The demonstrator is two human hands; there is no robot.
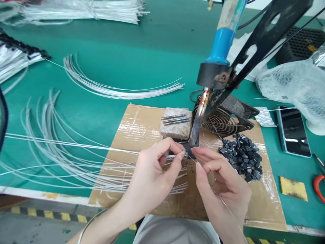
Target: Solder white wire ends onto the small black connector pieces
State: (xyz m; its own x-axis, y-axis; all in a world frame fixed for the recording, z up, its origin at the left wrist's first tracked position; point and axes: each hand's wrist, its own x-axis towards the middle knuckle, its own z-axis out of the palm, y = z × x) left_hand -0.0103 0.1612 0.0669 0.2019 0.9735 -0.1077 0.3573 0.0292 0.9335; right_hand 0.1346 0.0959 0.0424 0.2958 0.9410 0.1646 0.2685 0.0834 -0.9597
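Observation:
My left hand [154,178] is pinched on the end of a thin white cable [122,150] that runs off to the left. Between the thumb and fingers of my right hand [223,183] is a thin strand of solder wire [225,205], which trails down past the wrist. Its tip meets the cable end, just below the soldering iron [196,127]. The iron hangs tip down from a black bracket [254,47]. My fingertips hide part of the joint. More white cables [50,135] lie loose under and beside my left hand.
A pile of small black parts [241,157] sits right on the cardboard [114,135]. Behind are a pale block [175,128] bearing metal pieces and a fan [220,123]. A phone [294,132], yellow sponge [294,188] and red-handled tool [318,187] lie right. Cable bundles [83,10] lie farther back.

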